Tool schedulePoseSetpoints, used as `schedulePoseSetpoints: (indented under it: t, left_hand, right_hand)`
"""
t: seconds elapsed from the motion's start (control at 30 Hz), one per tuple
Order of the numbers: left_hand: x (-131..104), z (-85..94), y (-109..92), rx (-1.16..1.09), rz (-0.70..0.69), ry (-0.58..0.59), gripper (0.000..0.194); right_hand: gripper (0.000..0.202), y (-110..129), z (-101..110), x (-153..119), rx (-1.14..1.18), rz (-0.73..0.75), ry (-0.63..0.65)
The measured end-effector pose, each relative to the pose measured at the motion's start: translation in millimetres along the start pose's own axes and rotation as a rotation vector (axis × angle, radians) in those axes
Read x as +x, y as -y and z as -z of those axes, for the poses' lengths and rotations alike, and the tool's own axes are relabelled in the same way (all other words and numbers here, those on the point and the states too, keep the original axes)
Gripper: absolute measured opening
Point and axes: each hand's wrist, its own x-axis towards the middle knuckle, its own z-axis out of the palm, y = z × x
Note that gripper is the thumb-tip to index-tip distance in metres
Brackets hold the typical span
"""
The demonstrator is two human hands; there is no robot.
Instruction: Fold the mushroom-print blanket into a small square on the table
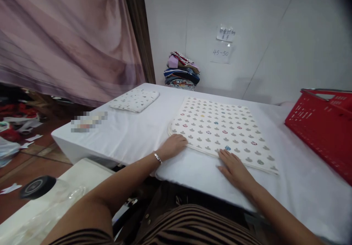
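Observation:
A white folded cloth (217, 125) printed with grey motifs and a few coloured ones lies flat on the table in front of me. At its near left corner rests my left hand (173, 146), fingers lying together and slightly bent on the edge, thumb hidden; a silver bracelet is on that wrist. My right hand (235, 168) lies on the near edge, fingers stretched out over the cloth's border and thumb apart on the table. Neither hand lifts the cloth. Several layers show along its left edge.
The white-covered table (137, 135) also holds a smaller folded printed cloth (134, 100) and a red plastic basket (321, 127). A blurred-out item (88, 122) lies at the left. Folded fabrics (182, 72) are stacked by the wall. A black-lidded clear container (38, 187) stands lower left.

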Motion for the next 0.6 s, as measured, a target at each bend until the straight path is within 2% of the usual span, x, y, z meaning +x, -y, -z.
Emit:
schedulePoseSetpoints:
  t: [0.1,0.2,0.3,0.33,0.4,0.5,0.6]
  left_hand:
    - [-16.3,11.3,20.7,0.024,0.106,-0.068,0.024]
    - [-24.8,16.2,37.8,0.032,0.306,-0.205,0.026]
    - [-23.7,16.6,44.0,-0.012,0.463,-0.321,0.023]
    - [-21.4,16.0,42.3,-0.03,0.464,-0.337,0.022]
    - [-14.5,13.2,33.1,-0.062,0.379,-0.32,0.02]
    - [-0.6,5.2,9.7,-0.112,0.155,-0.205,0.02]
    - [14.2,-4.5,-11.6,-0.153,0.046,-0.107,0.02]
  right_hand:
    - [0.054,7.2,4.2,5.9,-0.006,0.009,-0.009]
    - [0.053,19.1,6.8,16.6,0.004,0.079,-0.019]
    - [0.044,30.0,7.5,30.4,0.048,0.134,-0.083]
    - [0.04,32.6,7.8,35.0,0.066,0.134,-0.114]
    - [0.033,35.8,8.9,43.5,0.095,0.107,-0.16]
    - [0.027,37.5,11.7,52.7,0.107,0.052,-0.156]
    - [0.023,37.8,14.0,57.8,0.115,0.029,-0.121]
